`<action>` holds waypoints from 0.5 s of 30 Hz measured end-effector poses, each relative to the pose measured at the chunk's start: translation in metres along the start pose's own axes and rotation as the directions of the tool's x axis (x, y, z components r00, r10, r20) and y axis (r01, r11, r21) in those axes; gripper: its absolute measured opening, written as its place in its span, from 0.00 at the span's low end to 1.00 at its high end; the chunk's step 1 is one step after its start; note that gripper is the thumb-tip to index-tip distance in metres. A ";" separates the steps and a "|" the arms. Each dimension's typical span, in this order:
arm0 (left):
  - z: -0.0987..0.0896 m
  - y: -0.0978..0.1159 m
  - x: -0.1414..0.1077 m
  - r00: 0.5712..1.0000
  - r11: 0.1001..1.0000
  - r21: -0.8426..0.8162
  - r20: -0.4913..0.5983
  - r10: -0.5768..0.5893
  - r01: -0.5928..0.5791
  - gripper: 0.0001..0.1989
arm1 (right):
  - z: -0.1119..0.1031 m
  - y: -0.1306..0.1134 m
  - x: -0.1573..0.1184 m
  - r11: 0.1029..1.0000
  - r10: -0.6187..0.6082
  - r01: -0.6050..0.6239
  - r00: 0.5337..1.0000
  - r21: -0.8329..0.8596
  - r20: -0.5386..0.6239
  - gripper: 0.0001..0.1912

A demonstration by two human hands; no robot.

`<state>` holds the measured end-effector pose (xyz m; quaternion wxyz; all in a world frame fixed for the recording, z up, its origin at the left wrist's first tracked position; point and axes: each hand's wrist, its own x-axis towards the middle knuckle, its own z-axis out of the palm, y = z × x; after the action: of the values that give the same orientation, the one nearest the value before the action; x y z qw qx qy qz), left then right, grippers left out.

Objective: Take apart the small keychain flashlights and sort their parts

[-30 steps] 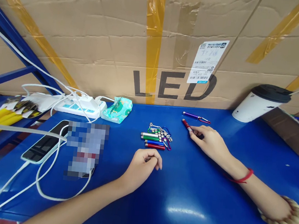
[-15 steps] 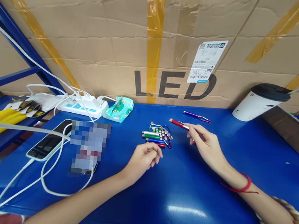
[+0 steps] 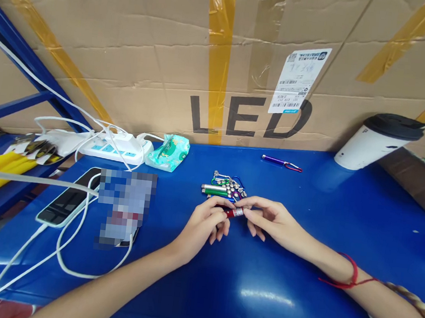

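Both hands meet on a short red keychain penlight [image 3: 235, 212] with a silvery label. My left hand [image 3: 205, 224] grips its left end between thumb and fingers, and my right hand [image 3: 272, 220] pinches the other end. Just beyond the fingers lies a group of similar tubes: a silver penlight [image 3: 215, 187], a green penlight [image 3: 214, 192] and a blue one partly covered by my left hand. Button cells [image 3: 232, 187] and small carabiner clips [image 3: 220, 181] are heaped beside them. Farther back rests a purple penlight [image 3: 273, 160] with a red clip.
Behind the blue table [image 3: 289, 298] stands a large cardboard box [image 3: 139, 60]. To the left are a phone [image 3: 69, 199] on a white cable, a blurred-out object [image 3: 127, 206], a power strip [image 3: 113, 148] and a tissue pack [image 3: 168, 153]. A lidded cup [image 3: 369, 145] stands back right.
My right hand has brought the red penlight left and down to my left hand. My left hand, earlier loosely curled, now grips its other end.
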<state>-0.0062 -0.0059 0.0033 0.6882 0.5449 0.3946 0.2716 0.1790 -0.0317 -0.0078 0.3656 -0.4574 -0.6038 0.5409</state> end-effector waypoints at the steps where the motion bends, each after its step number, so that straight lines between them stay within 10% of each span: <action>1: 0.000 0.000 0.000 1.000 1.000 0.006 0.007 0.000 0.000 0.11 | 0.001 0.001 0.000 1.000 0.004 -0.004 1.000 0.009 0.008 0.21; 15: 0.002 0.000 0.001 0.999 0.993 0.111 -0.017 -0.044 0.046 0.14 | 0.004 0.002 -0.004 0.998 0.067 -0.066 0.996 -0.018 0.058 0.18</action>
<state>-0.0041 -0.0060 0.0037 0.6599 0.5714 0.4262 0.2375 0.1772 -0.0364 -0.0099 0.3258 -0.4641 -0.6032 0.5609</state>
